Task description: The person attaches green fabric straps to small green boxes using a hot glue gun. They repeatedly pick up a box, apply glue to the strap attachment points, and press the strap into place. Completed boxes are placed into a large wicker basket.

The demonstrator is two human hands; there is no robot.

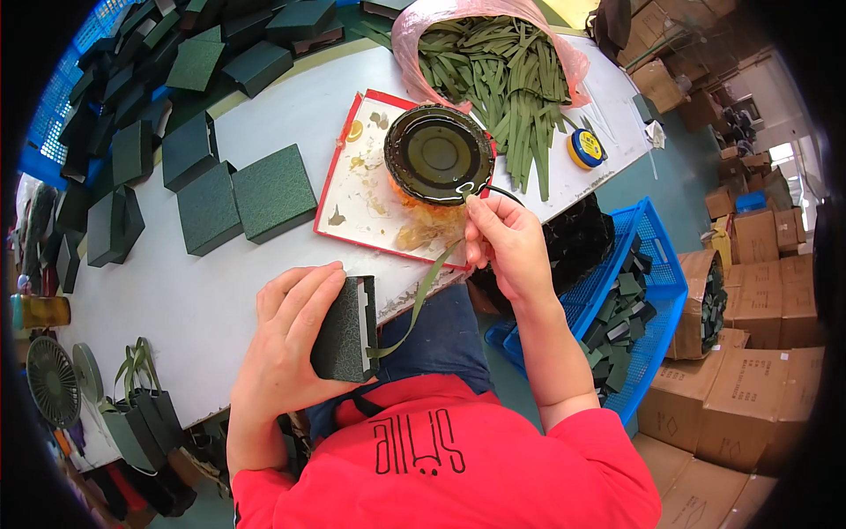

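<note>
Here, the left hand point(286, 339) grips a small dark green box point(346, 329) at the near edge of the white table point(203, 309), fingers curled over its top and thumb beneath. A green ribbon strip point(421, 295) runs from the box's right edge up to the right hand point(507, 242), whose fingertips pinch the strip's upper end just beside the rim of a round dark tin point(438, 154). The tin stands on a red-edged white tray point(357, 198) blotched with amber residue. Behind it, a pink plastic bag point(414, 31) lies open, spilling a heap of cut green ribbons point(507, 75). A yellow and blue tape roll point(585, 147) lies to their right. Flat square dark green boxes point(273, 192) lie at the table's left, with many more stacked point(132, 88) toward the far left. A blue plastic crate point(656, 282) of dark pieces stands on the floor at the right, and brown cardboard cartons point(758, 335) are piled beyond it. The person wears a red shirt point(458, 467) with a black printed mark.
</note>
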